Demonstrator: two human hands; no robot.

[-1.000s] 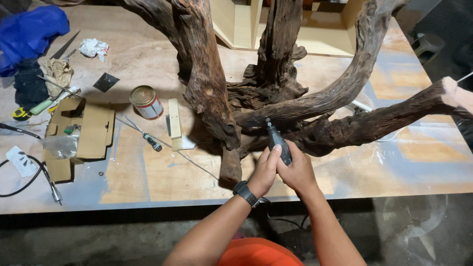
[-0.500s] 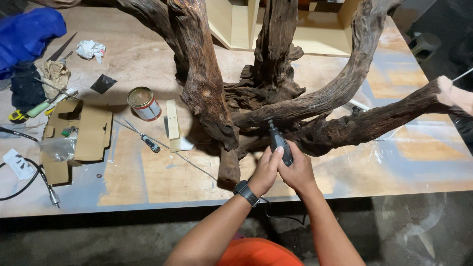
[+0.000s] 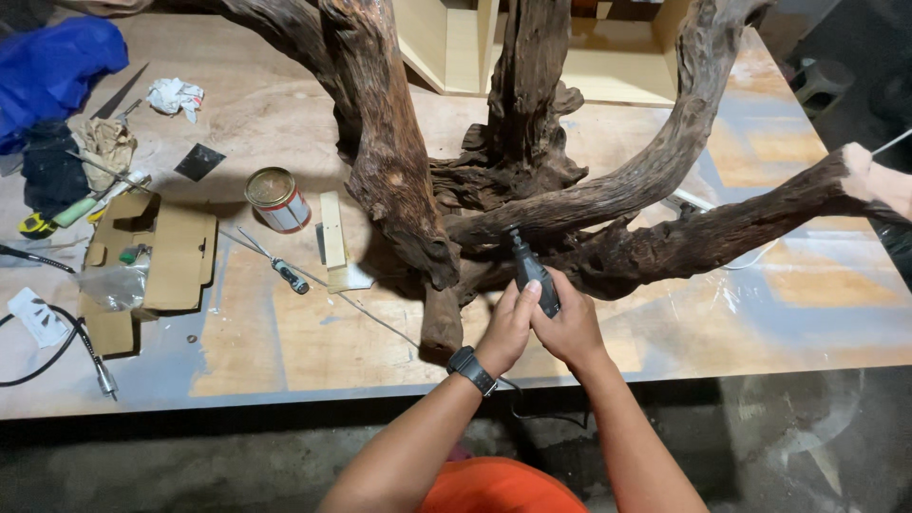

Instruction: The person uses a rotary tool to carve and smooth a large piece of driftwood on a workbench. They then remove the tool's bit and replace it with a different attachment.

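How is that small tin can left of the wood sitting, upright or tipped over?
Tipped, leaning: the tin can rests on the table, its round lid slanting toward the camera.

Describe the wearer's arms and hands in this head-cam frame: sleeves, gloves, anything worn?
Both forearms are bare, with no sleeves in view. The left hand and right hand are ungloved, and no rings are visible. A black wristwatch with a dark band sits on the left wrist. An orange garment shows at the bottom edge of the frame. No cables or markings on the arms.
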